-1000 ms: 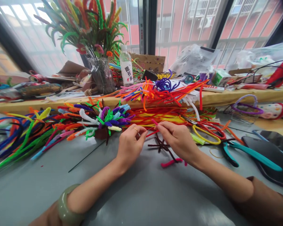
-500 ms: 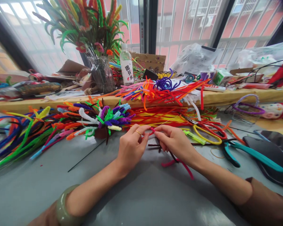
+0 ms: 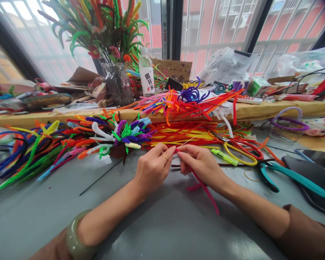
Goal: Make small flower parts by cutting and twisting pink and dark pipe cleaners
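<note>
My left hand and my right hand meet over the grey table, fingertips pinched together on a pink pipe cleaner. The pipe cleaner runs from the pinch under my right hand and sticks out toward me on the right. A thin wire pokes up from between the fingertips. A dark brown pipe cleaner lies on the table behind my right hand, partly hidden. My left wrist wears a green bangle.
Heaps of coloured pipe cleaners lie left and behind. Yellow-handled scissors, teal-handled pliers and a dark phone are at right. A vase of pipe-cleaner flowers and a water bottle stand on the ledge.
Both hands have drawn closer together at the pinch. The free end of the pink pipe cleaner has swung out from under my right hand and now points toward me.
</note>
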Available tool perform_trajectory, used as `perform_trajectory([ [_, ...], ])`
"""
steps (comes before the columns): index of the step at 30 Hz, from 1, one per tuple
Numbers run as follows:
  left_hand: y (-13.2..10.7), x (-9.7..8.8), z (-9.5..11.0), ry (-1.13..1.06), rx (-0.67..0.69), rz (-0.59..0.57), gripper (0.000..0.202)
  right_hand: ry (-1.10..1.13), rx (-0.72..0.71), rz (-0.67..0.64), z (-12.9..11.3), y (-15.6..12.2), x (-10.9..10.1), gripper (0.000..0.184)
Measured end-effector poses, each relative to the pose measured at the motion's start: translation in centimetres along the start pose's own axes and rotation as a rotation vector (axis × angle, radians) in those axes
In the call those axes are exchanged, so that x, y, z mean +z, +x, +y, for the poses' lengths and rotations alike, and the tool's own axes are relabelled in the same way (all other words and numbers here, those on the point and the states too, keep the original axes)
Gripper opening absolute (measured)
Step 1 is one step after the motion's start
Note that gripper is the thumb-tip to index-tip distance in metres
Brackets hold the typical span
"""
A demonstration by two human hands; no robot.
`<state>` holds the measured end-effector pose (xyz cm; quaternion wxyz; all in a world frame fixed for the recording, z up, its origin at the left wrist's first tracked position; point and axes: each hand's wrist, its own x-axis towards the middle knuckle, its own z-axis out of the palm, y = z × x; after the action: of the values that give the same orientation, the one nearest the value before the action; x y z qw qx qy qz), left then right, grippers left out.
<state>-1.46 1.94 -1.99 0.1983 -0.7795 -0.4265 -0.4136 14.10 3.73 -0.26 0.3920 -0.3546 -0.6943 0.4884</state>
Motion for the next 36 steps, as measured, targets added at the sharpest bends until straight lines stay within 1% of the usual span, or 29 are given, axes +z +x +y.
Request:
perform_trajectory([
  [2,0.1,-0.1,0.1,0.064,0.033,-0.021,0.025,0.002,0.004,0.006,0.0,0.0,0.1,0.02],
  [5,0.2,-0.2,0.2,0.135,0.047,-0.061,0.025,0.012,0.005,0.008,0.2,0.0,0.1,0.021],
  [7,0.2,-0.2,0.2,0.144,0.046,-0.075,0.025,0.032,0.0,-0.004,0.3,0.1,0.2,0.023],
  [9,0.3,-0.1,0.1,0.099,0.019,-0.081,0.024,0.052,-0.01,-0.018,0.4,0.1,0.2,0.025],
  [11,0.4,-0.1,0.2,-0.011,-0.063,-0.085,0.023,0.066,-0.023,-0.029,0.4,0.1,0.2,0.025],
  [15,1.1,-0.2,0.5,-0.33,-0.322,-0.046,0.015,0.108,-0.021,-0.048,0.2,0.1,0.2,0.02],
  [17,1.4,-0.3,0.6,-0.48,-0.424,-0.028,0.011,0.149,0.012,-0.091,0.0,0.2,-0.1,0.018],
  [18,1.5,-0.4,0.6,-0.552,-0.467,-0.038,0.01,0.172,0.041,-0.13,0.0,0.3,-0.3,0.018],
  [20,1.8,-0.6,0.6,-0.692,-0.55,-0.1,0.008,0.204,0.109,-0.228,0.0,0.4,-1.0,0.021],
  [22,2.0,-0.9,0.6,-0.831,-0.633,-0.208,0.008,0.201,0.156,-0.314,0.0,0.6,-1.8,0.024],
  [25,2.4,-1.7,0.5,-1.017,-0.732,-0.376,0.01,0.145,0.17,-0.396,-0.1,0.8,-3.0,0.026],
  [28,2.7,-2.4,0.3,-1.16,-0.776,-0.558,0.011,0.064,0.156,-0.459,-0.3,1.0,-3.8,0.026],
  [30,2.7,-2.8,0.3,-1.19,-0.776,-0.678,0.012,0.005,0.126,-0.492,-0.4,1.2,-4.2,0.025],
  [32,2.8,-3.1,0.3,-1.157,-0.74,-0.741,0.011,-0.064,0.062,-0.511,-0.6,1.3,-4.4,0.023],
  [34,2.9,-3.2,0.4,-1.106,-0.654,-0.74,0.009,-0.163,-0.037,-0.512,-0.9,1.4,-4.5,0.022],
  [36,2.9,-3.2,0.6,-1.039,-0.546,-0.728,0.007,-0.315,-0.156,-0.494,-1.3,1.4,-4.4,0.02],
])
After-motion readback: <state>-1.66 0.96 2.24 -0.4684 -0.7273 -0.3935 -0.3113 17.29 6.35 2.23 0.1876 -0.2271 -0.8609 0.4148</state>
